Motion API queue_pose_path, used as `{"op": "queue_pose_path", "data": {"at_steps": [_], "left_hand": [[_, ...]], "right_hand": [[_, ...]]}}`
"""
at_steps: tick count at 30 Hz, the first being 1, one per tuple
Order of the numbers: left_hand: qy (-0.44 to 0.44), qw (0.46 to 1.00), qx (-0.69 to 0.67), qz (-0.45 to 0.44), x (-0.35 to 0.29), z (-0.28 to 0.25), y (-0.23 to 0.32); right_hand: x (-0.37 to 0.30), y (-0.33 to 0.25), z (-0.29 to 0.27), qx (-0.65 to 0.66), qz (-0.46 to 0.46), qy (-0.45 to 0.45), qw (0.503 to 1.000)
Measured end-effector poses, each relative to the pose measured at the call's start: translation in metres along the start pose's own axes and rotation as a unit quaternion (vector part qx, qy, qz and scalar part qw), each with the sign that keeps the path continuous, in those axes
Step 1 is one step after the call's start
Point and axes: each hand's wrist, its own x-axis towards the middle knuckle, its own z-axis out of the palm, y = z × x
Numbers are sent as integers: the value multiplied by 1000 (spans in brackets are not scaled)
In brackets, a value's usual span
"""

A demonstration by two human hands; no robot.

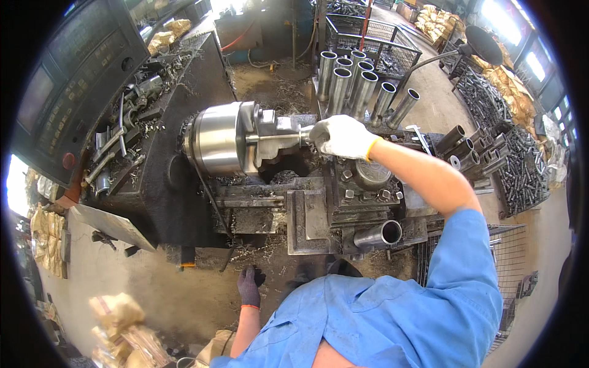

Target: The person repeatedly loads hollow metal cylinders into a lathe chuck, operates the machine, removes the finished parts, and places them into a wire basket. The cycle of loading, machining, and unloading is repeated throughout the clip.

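In a white glove with a yellow cuff, my right hand (345, 137) is closed round the near end of a bright metal rod (305, 135), just right of the lathe chuck (222, 138). The rod lines up with the stepped chuck jaws (251, 136); the part inside my fist is hidden. My left hand (250, 286), in a dark glove with a red cuff, hangs low before the machine. Its fingers are loosely apart, and nothing shows in them. Below my right forearm sits the tool post (372, 176), and a steel tube (381, 233) lies nearer to me.
Several shiny steel tubes (363, 92) stand behind the lathe bed, with a caliper (419, 140) to their right. Darker tubes (469, 153) lie farther right. A lamp (483, 46) on a bent arm overhangs the right side. The control panel (73, 92) flanks the chip-strewn headstock (161, 153).
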Motion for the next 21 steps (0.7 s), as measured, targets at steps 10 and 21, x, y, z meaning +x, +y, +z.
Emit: {"op": "queue_pose_path", "data": {"at_steps": [10, 21], "left_hand": [[-73, 957, 158, 230, 16, 65, 102], [97, 478, 478, 731, 51, 240, 325]], "right_hand": [[59, -38, -34, -60, -125, 305, 942], [107, 60, 27, 213, 147, -363, 895]]}}
